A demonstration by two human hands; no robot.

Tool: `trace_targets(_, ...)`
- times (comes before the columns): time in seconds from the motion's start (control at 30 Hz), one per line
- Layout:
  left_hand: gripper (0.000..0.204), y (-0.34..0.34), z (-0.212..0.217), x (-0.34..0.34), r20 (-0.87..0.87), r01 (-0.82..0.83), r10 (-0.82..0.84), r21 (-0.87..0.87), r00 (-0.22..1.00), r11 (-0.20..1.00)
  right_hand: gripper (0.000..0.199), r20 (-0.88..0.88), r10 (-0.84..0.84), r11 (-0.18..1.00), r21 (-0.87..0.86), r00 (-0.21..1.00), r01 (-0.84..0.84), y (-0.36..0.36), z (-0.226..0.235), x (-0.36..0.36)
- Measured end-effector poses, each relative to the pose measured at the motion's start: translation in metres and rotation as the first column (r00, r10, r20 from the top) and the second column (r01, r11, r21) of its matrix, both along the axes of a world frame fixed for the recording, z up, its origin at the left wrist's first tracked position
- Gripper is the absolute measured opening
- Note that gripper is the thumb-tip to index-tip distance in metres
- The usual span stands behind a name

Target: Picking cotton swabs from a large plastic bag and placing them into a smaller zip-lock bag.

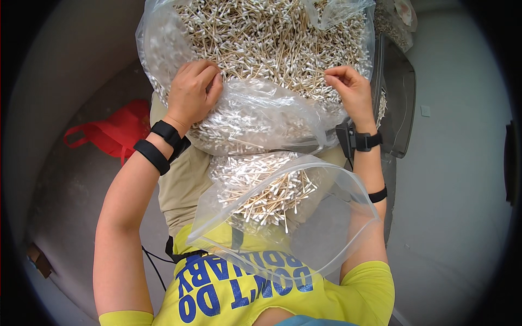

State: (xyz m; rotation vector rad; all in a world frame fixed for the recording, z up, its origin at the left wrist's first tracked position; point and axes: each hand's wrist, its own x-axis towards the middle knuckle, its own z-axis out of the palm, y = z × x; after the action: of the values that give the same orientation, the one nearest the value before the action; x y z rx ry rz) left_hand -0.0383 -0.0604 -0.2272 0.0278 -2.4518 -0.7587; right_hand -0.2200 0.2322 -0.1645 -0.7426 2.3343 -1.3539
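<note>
A large clear plastic bag (pixel 163 46) full of cotton swabs (pixel 272 38) lies open in front of me. My left hand (pixel 194 91) is closed over the left part of its opening, fingertips turned down and hidden, so what they hold cannot be made out. At the right side of the pile, the thumb and forefinger of my right hand (pixel 352 91) are pinched together on what looks like a cotton swab (pixel 321 72). Below, on my lap, a smaller clear zip bag (pixel 337 217) gapes open, with a heap of loose swabs (pixel 266 187) in its far part.
A dark grey plastic bin (pixel 399 98) stands to the right of the large bag. Another clear bag of swabs (pixel 394 27) sits behind it. On the floor to the left lies a red bag (pixel 117 129). A small brown box (pixel 39 259) is at the lower left.
</note>
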Motion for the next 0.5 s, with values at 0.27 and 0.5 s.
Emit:
trace_targets(0.27, 0.004, -0.004, -0.002, 0.003, -0.014, -0.002, 0.002, -0.032, 1.0, 0.999, 0.028, -0.136, 0.659, 0.627, -0.443, 0.74, -0.64, 0.011, 0.142, 0.052)
trace_targets(0.5, 0.007, -0.004, 0.0, 0.004, 0.013, -0.008, 0.008, -0.011, 1.0, 1.0, 0.018, -0.204, 0.208, 0.974, 0.132, 0.957, -0.184, -0.015, 0.073, 0.037)
